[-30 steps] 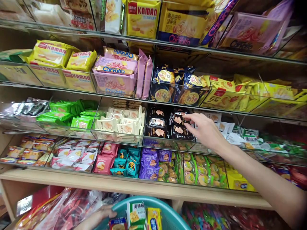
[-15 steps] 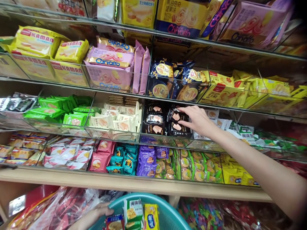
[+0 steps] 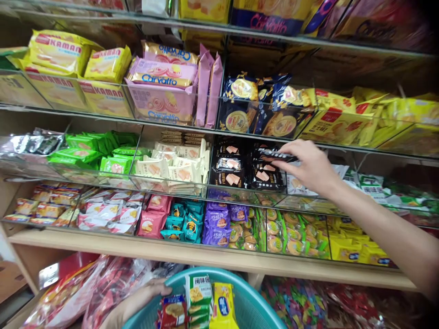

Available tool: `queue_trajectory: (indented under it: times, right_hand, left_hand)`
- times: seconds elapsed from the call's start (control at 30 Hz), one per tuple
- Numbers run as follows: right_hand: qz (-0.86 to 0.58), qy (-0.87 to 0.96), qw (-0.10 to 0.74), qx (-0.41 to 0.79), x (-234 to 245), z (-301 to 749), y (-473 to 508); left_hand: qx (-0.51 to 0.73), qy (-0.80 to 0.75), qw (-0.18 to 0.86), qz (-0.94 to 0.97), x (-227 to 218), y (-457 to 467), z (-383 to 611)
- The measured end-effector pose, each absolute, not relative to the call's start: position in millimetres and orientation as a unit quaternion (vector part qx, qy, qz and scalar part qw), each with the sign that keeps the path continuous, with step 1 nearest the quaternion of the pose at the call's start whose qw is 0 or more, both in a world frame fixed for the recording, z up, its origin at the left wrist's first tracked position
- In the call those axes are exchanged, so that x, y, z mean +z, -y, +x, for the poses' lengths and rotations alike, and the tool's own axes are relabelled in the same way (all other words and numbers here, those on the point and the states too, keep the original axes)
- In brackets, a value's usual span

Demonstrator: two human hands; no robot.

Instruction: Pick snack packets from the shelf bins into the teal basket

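My right hand [image 3: 310,165] reaches into the shelf bin of black wafer packets [image 3: 236,171] and pinches one black packet [image 3: 274,155], lifted flat above the pile. At the bottom of the view my left hand [image 3: 139,301] grips the rim of a teal basket [image 3: 247,304]. Inside the basket stand a green-and-white packet [image 3: 199,292], a yellow packet [image 3: 222,306] and a red packet [image 3: 173,310].
Clear-fronted shelf bins hold snacks: cream wafer packets [image 3: 174,167], green packets [image 3: 92,153], pink Carvalto boxes [image 3: 163,91], yellow Kaman boxes [image 3: 68,68], purple and teal packets [image 3: 206,219] lower down. A wooden ledge [image 3: 192,258] runs below, with red bagged goods [image 3: 78,292] beneath.
My right hand has closed on a black packet and raised it off the pile, moving slightly right. The view has shifted down a little. The left hand stays on the basket.
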State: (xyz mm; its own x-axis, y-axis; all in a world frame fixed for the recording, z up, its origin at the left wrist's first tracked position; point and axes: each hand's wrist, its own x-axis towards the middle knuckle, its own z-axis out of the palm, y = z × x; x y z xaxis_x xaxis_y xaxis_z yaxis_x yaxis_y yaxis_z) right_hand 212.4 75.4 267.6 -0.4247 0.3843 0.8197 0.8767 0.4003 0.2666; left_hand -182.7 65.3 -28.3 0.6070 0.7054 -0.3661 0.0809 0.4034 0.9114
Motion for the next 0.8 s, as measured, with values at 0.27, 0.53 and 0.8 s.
queue_trajectory:
  times: [0.27,0.53,0.8]
  right_hand:
    - [-0.45,0.755,0.436,-0.197,186.0,164.2,24.0]
    - [-0.515,0.749,0.206,0.362,48.6,94.4,77.7]
    - [-0.479,0.738,0.056,0.471,-5.2,76.2,88.4]
  left_hand:
    - [0.25,-0.419,0.717,0.498,-15.5,-50.2,-179.3]
    - [0.242,-0.457,0.686,0.511,-25.7,-52.0,-182.2]
    - [0.224,-0.442,0.68,0.54,-28.8,-59.5,-182.1]
